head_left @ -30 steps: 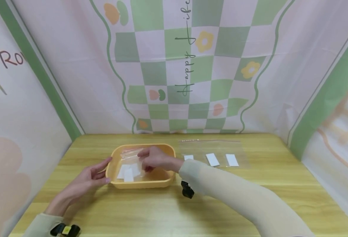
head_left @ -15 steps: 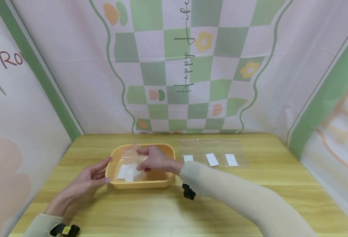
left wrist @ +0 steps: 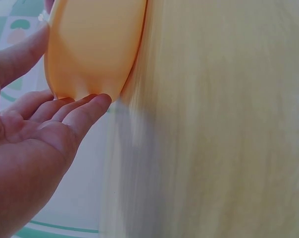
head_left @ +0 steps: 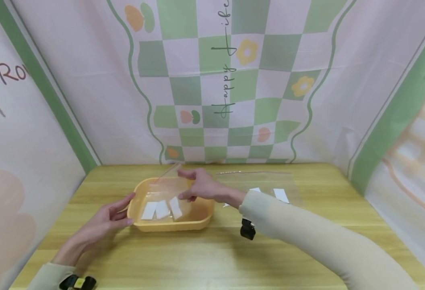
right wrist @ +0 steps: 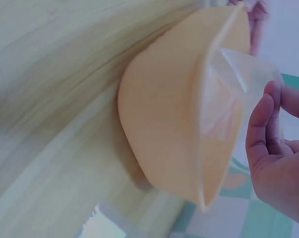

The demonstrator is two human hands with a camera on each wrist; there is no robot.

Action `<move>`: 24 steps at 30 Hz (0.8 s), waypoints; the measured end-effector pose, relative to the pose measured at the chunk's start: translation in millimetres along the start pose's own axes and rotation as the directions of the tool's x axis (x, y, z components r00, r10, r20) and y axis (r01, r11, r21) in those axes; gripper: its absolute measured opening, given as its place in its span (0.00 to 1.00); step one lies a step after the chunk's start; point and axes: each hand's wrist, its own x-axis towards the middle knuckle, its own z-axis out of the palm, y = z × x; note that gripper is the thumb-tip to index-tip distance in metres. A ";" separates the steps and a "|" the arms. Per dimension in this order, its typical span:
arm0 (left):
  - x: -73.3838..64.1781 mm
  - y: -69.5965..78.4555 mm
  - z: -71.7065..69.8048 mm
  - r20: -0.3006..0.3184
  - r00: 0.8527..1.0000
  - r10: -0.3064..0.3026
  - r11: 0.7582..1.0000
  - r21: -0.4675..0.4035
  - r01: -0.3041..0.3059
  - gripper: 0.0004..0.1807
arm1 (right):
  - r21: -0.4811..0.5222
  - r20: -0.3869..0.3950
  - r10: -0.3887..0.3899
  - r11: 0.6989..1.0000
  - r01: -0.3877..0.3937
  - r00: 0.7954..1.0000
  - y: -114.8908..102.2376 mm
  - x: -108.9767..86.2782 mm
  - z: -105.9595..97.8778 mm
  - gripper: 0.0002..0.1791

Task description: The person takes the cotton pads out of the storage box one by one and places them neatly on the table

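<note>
My right hand [head_left: 201, 185] pinches the edge of a clear zip bag [head_left: 169, 183] between thumb and fingers. The bag hangs partly over the yellow plastic basin [head_left: 161, 226], its pinkish zip strip raised above the far rim. White rectangular pieces [head_left: 162, 209] show through the plastic inside the basin. In the right wrist view the thin film [right wrist: 256, 74] runs from the fingertips across the rim. My left hand [head_left: 107, 219] rests at the basin's left end. In the left wrist view its fairly straight fingers [left wrist: 85, 116] touch the outer wall.
Right of the basin, another clear zip bag [head_left: 267, 179] lies flat on the wooden table [head_left: 161, 262], with white pieces [head_left: 281, 195] in it, partly hidden by my right arm. A printed curtain [head_left: 212, 88] stands behind the table's far edge.
My right hand has risen and moved right and away from me, lifting the bag's zip end above the basin's rim. The white pieces have spread apart. The left hand stays at the basin.
</note>
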 end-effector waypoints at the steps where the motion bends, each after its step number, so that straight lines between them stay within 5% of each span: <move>1: -0.1 0.2 0.1 -0.002 1.000 0.000 1.000 0.002 0.000 0.47 | 0.001 -0.003 -0.007 1.000 0.007 1.000 -1.5 -2.5 -4.2 0.45; 13: 0.2 -0.9 0.3 0.010 1.000 0.010 1.000 -0.013 -0.010 0.46 | 0.074 -0.100 -0.016 0.997 0.024 0.995 -7.7 -53.4 -57.3 0.47; 24: -0.9 0.2 0.3 0.018 1.000 0.007 1.000 -0.006 -0.007 0.47 | 0.126 -0.120 0.001 0.992 0.014 0.993 21.6 -117.3 -79.5 0.50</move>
